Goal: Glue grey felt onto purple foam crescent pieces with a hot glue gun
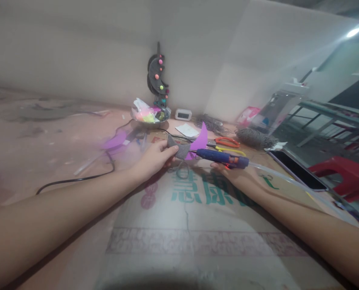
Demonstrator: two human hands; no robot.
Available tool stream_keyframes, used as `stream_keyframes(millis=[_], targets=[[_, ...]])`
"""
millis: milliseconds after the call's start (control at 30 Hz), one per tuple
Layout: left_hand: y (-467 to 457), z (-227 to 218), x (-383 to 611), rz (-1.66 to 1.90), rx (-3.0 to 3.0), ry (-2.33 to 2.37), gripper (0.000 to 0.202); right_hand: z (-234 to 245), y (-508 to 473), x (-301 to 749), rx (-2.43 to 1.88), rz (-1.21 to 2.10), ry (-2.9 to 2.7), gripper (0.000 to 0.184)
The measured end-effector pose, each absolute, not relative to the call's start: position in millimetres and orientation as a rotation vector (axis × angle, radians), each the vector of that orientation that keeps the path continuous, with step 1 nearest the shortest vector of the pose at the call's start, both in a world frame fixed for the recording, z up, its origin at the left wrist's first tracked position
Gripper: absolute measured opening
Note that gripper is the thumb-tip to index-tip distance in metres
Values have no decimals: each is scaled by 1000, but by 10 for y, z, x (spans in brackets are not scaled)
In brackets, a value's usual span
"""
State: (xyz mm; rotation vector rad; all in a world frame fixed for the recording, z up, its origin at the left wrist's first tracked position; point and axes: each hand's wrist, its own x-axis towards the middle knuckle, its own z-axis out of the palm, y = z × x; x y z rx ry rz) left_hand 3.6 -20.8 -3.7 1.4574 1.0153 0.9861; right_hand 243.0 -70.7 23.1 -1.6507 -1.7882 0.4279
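Observation:
Between the thumb and fingers of my left hand point(159, 158) is a purple crescent cutout point(200, 139), its lower part covered by grey yarn point(183, 151). My right hand point(226, 171) grips a blue hot glue gun point(220, 156) from below; its fingers are partly hidden behind the gun. The gun's nozzle points left and meets, or nearly meets, the edge of the grey-covered part. A clear glue stick point(270, 171) sticks out of the gun's back end toward the right. A loose grey strand point(183, 171) hangs under the crescent.
Cardboard point(155, 245) with green lettering lies beneath my hands. Behind are orange-handled scissors point(227, 141), a ball of grey yarn point(254, 138), a bowl point(150, 121) of scraps and a small white clock point(183, 114). A phone point(298, 170) lies right; a black cord point(76, 180) runs left.

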Motion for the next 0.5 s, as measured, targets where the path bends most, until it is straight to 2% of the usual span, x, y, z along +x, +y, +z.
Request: stream_keyframes(millis=[233, 500], targets=[[-183, -73, 28, 983, 1515, 1035, 30, 254, -718, 2441, -1694, 339, -1800, 22], [-207, -32, 37, 963, 1517, 1042, 27, 252, -702, 2420, -1683, 441, -1712, 25]])
